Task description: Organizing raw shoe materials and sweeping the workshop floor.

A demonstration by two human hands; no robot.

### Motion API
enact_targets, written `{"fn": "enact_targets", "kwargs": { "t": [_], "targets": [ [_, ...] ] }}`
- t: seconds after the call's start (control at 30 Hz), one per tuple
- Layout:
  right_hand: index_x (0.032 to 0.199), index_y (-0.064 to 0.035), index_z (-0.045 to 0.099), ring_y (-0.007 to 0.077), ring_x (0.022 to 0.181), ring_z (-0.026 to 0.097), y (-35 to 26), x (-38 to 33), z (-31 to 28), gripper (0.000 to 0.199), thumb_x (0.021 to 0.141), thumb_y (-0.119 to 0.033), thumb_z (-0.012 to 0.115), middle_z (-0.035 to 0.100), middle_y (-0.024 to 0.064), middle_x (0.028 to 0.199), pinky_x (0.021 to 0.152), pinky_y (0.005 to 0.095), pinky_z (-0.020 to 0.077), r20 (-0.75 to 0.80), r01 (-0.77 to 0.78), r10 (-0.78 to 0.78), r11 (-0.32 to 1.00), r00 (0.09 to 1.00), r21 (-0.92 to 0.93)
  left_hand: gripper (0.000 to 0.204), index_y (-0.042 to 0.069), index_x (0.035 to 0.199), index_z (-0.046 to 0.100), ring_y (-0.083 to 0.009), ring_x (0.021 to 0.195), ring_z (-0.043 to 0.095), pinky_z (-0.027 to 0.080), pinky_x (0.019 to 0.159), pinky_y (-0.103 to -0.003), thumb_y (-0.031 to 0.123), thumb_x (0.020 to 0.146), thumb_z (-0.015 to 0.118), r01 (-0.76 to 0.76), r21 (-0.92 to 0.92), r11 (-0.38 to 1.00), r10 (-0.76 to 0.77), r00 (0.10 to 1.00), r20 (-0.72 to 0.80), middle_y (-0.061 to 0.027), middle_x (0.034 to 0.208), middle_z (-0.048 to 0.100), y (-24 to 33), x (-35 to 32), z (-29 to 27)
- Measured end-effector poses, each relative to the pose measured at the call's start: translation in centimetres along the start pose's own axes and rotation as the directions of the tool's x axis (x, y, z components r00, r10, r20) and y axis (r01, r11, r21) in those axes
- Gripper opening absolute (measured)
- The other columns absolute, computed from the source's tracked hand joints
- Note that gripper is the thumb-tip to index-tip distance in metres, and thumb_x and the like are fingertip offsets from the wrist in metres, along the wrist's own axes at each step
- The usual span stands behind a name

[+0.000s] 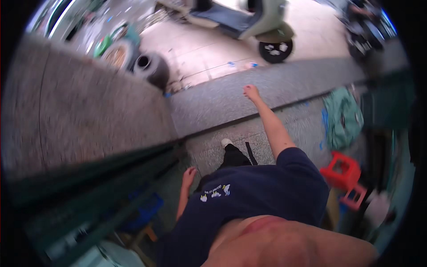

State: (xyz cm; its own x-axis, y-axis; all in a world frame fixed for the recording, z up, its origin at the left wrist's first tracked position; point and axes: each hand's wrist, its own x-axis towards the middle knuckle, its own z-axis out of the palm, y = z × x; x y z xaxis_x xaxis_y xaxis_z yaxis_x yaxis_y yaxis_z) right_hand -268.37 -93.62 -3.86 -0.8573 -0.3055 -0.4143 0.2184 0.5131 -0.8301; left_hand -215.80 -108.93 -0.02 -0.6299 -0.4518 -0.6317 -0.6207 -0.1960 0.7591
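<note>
My right arm reaches forward, and my right hand is over the grey stone step at the doorway. Its fingers are curled in, and nothing shows in them. Lower and to the left, my left hand hangs beside my body, near the dark side of the stone counter. The left fingers are also curled, with nothing visible in them. Neither hand appears to touch anything. One white shoe is on the grey floor below, short of the step.
Outside stand a pale green scooter and a darker motorbike. A dark round jar and a basin sit beyond the counter. At right are a green cloth or bag and red stools. Something blue lies under the counter.
</note>
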Motion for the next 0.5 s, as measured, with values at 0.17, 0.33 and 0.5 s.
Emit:
{"fn": "enact_targets", "kwargs": {
  "t": [0.17,0.33,0.5],
  "targets": [
    [0.06,-0.0022,0.056,0.019,0.041,0.051,6.4,-2.8,8.8,0.028,0.076,-0.023,0.047,0.055,0.0098,0.051,0.038,0.0316,0.0401,0.442,0.04,0.068,0.972,0.894,-0.231,0.031,0.002,0.101,0.055,-0.0145,0.079,0.055,0.044,0.069,-0.028,0.023,0.078,0.054,0.045,0.042,0.998,-0.037,0.983,-0.182,-0.0082,0.088,0.059,-0.3,-3.6,2.3],
    [0.091,0.0005,0.056,0.0226,0.066,0.059,7.0,-16.2,14.7,0.031,0.078,-0.027,0.049,0.061,0.0124,0.073,0.059,0.0337,0.0479,0.723,0.114,0.497,0.782,0.479,-0.613,0.029,0.004,0.092,0.058,-0.0149,0.072,0.057,0.044,0.067,-0.03,0.027,0.074,0.056,0.158,-0.066,0.985,-0.167,0.808,-0.565,-0.0076,0.079,0.062,-7.3,-10.7,4.2],
    [0.097,-0.002,0.054,0.0174,0.055,0.057,9.0,-22.1,17.4,0.031,0.077,-0.025,0.052,0.06,0.0115,0.07,0.042,0.0302,0.0447,0.925,0.652,0.353,0.67,0.139,-0.354,0.029,0.004,0.087,0.06,-0.0231,0.072,0.058,0.044,0.067,-0.033,0.029,0.073,0.055,0.184,-0.256,0.949,-0.315,0.563,-0.764,-0.0111,0.08,0.061,-12.7,-18.6,9.8]
  ]
}}
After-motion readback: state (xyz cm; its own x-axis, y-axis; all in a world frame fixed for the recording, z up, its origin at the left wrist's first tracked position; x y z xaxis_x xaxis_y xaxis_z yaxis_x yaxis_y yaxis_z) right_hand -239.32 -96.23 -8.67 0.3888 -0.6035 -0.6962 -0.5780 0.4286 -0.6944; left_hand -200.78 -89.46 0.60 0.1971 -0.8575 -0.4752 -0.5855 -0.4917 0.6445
